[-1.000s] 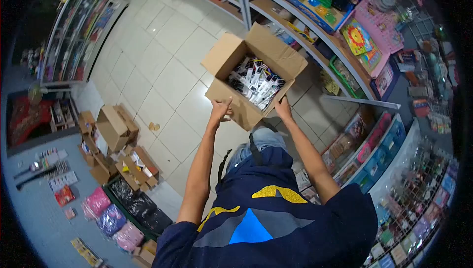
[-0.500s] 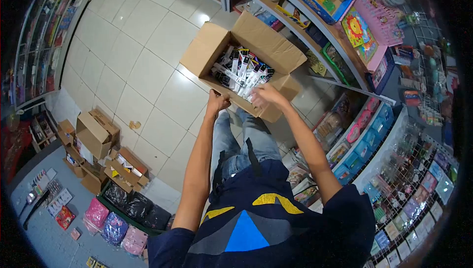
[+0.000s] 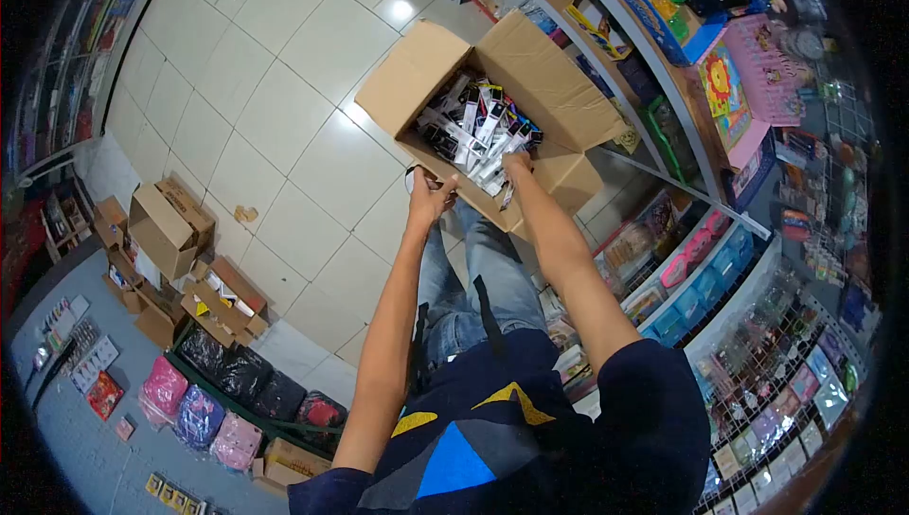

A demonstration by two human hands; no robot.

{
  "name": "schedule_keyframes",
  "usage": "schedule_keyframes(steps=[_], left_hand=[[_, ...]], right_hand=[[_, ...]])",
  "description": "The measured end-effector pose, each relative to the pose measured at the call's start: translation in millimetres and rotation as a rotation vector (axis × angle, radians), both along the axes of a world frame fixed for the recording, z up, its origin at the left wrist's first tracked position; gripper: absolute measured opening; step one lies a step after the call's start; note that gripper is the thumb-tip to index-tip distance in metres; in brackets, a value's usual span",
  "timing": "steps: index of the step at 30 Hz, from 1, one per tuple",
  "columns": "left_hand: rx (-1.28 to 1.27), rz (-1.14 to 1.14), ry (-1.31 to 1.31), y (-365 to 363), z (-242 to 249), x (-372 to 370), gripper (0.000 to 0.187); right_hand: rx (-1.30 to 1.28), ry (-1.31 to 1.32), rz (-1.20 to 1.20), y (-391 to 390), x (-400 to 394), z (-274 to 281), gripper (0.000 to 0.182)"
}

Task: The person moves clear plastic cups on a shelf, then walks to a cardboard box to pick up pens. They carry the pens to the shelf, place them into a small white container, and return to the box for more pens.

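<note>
A large open cardboard box stands before my legs with its flaps spread. Slim black-and-white packets fill it in a loose heap, some with yellow, red or blue parts. My left hand is at the near left edge of the box, its fingers bent around the cardboard. Inside the near right part of the box, my right hand reaches down into the packets, its fingertips hidden among them.
Shelves of toys and stationery curve along the right, close to the box. Smaller opened cartons stand at lower left, beside plastic-wrapped bundles. A glass display case is at far left, across the tiled floor.
My right hand has moved from over the near edge into the packets. My left hand has shifted slightly along the box's near left edge. The whole view has turned a little.
</note>
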State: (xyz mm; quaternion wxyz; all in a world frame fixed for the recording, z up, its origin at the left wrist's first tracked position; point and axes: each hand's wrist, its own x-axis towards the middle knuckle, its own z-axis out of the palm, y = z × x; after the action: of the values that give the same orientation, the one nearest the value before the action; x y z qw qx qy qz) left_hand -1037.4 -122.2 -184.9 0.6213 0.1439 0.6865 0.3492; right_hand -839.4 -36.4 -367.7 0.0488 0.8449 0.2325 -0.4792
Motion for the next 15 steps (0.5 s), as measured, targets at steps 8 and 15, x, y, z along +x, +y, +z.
schedule_keyframes(steps=[8, 15], left_hand=[[-0.034, 0.0, 0.014, 1.1, -1.0, 1.8, 0.044], [-0.042, 0.008, 0.001, 0.6, 2.9, 2.0, 0.045]], right_hand=[[0.124, -0.091, 0.18, 0.5, -13.2, 49.6, 0.049], [0.191, -0.058, 0.118, -6.8, -16.0, 46.9, 0.049]])
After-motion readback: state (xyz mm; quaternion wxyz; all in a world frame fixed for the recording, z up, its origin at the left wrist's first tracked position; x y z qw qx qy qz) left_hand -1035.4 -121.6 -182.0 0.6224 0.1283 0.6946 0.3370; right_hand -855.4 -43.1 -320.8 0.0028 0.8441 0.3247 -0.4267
